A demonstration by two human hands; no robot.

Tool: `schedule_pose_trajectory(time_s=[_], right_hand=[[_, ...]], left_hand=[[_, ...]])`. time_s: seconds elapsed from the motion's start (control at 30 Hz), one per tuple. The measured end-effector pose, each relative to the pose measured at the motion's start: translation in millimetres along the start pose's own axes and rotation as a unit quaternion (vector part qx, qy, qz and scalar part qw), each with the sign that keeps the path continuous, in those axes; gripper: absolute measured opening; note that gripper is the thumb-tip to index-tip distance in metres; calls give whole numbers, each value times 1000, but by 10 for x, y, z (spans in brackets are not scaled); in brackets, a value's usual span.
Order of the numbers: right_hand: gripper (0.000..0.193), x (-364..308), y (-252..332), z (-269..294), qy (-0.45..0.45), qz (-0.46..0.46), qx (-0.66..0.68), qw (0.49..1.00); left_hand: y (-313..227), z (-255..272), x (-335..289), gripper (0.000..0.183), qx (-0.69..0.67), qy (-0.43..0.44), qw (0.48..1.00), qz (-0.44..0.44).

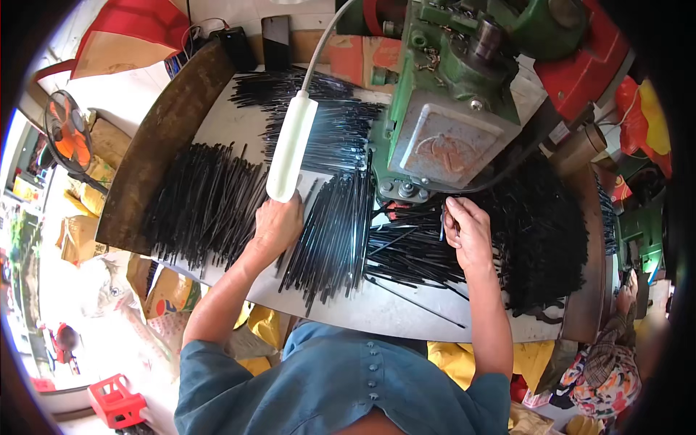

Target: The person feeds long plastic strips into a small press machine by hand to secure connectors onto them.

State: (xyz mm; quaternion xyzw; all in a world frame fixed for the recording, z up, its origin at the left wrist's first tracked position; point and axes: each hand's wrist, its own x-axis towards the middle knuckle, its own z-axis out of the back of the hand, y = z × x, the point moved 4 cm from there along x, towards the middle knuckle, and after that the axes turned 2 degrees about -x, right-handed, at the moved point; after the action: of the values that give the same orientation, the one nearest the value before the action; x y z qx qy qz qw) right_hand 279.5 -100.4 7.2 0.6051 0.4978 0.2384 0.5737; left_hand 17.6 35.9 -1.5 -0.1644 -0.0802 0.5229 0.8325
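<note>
Thin black rods lie in dense bundles on a pale metal worktable (406, 317). My left hand (279, 223) is closed, just below the tip of a white tube lamp (293, 148). It sits between the left bundle (210, 206) and the middle bundle (330, 232); the lamp and the hand's back hide what its fingers hold. My right hand (467, 230) is pinched around a thin dark rod (442, 225), over a looser rod pile (409, 250). Directly beyond that hand stands the base of a green press machine (406, 190).
A rusty curved rim (170, 130) borders the table's left side. A big dark rod heap (544, 232) fills the right. Another rod stack (319, 127) lies at the back. An orange fan (69, 138) stands left. Another person's hand (626, 293) shows at far right.
</note>
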Motion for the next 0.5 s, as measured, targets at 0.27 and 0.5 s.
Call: schedule_pose_trajectory(time_s=[0.27, 0.5], right_hand=[[16, -180, 77, 40, -32, 57, 6, 998], [7, -444, 86, -202, -20, 96, 94, 991]], left_hand=[[52, 87, 10, 10, -66, -93, 993, -40], [-499, 186, -152, 11, -318, -79, 936, -128]])
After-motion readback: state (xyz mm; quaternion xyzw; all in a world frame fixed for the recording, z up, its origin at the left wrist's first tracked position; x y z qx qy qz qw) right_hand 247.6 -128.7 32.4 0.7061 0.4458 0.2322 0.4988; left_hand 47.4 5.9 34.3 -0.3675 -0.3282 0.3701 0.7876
